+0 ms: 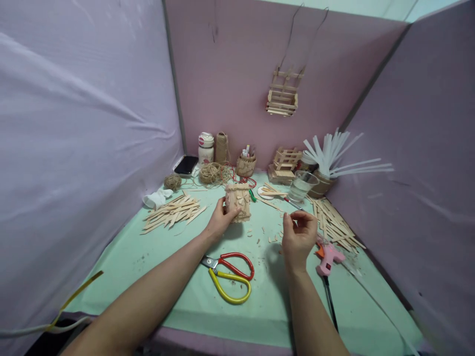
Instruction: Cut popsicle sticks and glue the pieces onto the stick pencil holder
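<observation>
My left hand (220, 222) grips a small holder made of wooden craft sticks (237, 203), with scalloped edges and petal-shaped wood pieces on its front. It is held above the mint-green cloth. To the right, my right hand (300, 237) is raised with its fingers curled in toward the thumb. Anything between those fingertips is too small or hidden to make out. Scissors (230, 278) with one red and one yellow handle lie between my forearms. A pink glue gun (329, 258) lies just right of my right hand. Small wood scraps (272, 239) are scattered between the hands.
Craft sticks lie in a left pile (174, 213) and a right pile (336, 225). Behind stand a white bottle (206, 148), a twine spool (221, 147), a pen holder (246, 165), a clear plastic cup (302, 187) and a pot of white strips (322, 183). A stick-built swing (282, 99) hangs above.
</observation>
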A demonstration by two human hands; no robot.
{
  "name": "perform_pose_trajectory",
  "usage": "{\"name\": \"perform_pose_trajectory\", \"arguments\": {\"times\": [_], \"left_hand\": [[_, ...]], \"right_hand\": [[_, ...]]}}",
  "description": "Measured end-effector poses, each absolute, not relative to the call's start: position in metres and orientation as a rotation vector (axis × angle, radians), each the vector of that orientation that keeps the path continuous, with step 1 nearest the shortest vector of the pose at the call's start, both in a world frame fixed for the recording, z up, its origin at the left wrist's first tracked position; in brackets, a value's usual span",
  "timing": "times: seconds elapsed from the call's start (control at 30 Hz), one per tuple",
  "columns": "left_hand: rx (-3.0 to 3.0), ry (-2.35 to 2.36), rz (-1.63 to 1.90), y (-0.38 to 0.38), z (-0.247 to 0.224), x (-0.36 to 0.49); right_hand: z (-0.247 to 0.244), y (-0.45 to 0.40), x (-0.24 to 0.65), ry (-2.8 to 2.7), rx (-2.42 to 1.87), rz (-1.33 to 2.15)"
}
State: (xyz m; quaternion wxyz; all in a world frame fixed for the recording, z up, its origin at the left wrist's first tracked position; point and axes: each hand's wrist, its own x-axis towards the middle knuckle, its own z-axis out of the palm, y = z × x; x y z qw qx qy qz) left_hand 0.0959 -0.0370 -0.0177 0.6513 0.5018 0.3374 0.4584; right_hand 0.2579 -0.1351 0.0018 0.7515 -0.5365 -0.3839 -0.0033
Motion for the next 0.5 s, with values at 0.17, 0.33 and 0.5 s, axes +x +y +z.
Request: {"name": "perform_pose_trajectory", "arguments": {"times": [0.17, 0.33, 0.5], "left_hand": [[1.108, 0.747, 1.041, -0.035, -0.015, 0.094], [1.032, 0.770, 1.007, -0.036, -0.010, 0.094], [0.975, 0.766, 0.996, -0.038, -0.006, 0.095]], "right_hand": [[0.004, -0.136, 0.257, -0.816, -1.168, 0.024], [0.003, -0.137, 0.257, -0.816, -1.167, 0.081], [0.000, -0.137, 0.258, -0.945, -1.219, 0.132]]}}
